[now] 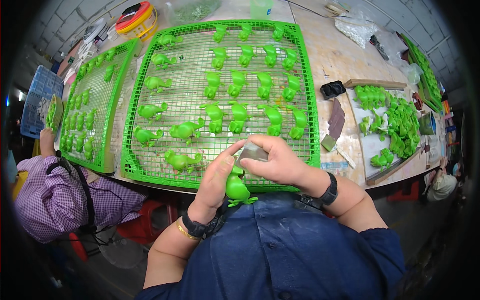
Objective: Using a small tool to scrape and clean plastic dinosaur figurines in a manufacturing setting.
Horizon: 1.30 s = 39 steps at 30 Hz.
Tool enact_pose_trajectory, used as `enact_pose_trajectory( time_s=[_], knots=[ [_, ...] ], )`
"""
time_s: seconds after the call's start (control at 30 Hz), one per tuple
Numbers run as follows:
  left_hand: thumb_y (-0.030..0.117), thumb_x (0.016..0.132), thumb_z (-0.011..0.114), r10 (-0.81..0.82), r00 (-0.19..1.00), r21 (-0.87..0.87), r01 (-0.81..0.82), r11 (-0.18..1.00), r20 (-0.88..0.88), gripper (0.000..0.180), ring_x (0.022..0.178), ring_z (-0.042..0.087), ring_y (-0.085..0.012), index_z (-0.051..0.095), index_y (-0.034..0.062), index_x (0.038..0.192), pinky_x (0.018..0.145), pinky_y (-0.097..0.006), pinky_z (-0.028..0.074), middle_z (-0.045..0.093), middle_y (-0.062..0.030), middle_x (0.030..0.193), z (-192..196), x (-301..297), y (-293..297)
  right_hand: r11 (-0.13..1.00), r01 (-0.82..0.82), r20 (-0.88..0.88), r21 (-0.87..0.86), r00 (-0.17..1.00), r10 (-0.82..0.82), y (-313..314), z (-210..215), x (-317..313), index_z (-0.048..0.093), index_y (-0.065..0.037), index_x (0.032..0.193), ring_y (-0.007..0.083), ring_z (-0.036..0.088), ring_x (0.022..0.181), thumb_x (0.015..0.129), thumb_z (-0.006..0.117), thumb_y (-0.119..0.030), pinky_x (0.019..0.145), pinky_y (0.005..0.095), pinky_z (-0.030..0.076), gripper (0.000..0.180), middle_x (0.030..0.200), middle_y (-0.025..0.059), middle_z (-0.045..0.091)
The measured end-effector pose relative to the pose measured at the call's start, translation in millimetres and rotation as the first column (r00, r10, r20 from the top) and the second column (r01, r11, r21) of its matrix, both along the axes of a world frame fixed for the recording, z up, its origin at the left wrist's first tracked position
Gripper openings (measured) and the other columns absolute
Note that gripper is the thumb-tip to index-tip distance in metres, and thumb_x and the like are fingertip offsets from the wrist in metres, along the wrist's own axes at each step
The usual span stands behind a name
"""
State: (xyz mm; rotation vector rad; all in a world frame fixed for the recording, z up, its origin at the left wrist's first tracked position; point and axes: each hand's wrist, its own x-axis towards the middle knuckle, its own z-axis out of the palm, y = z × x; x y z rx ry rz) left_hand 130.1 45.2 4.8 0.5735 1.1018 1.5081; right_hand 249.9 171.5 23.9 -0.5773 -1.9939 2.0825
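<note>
A dark blue shirt [270, 245] lies nearest; just beyond, the left hand [215, 176] clasps a glossy, bright green animal figure [237, 188], round-bodied with thin projections at its near end. Close beside, the right hand [281, 159] pinches a grey sheet [253, 153].

Beyond the table [330, 52], with its pale, stained, worn top, stand grey block walls [425, 20] with light joints; a thin pipe [395, 22] runs along the wall beyond its far right corner. A red stool [145, 220] sits by the table's near left edge, a red seat [404, 192] by its near right; the floor [420, 227] below it is dark; left of it, a small white light [21, 95] glows.
</note>
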Motion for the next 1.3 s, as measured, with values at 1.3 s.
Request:
enact_pose_trajectory(
  time_s=[1.3],
  knots=[
    [0.040,0.095,0.044,0.352,0.806,-0.144,-0.324,0.935,0.475,0.034,0.052,0.038,-0.0124,0.051,0.0071,0.099,0.047,-0.024,0.033,0.045,-0.0043,0.067,-31,-24,-9,0.941,-0.108,-0.164,-0.320,0.985,0.057,-2,-19,28,0.058,-0.003,0.103,0.0101,0.059,0.083,0.086,0.064,-0.017,0.070,0.0240,0.047,0.023,0.095,0.0057,0.062]
  ],
)
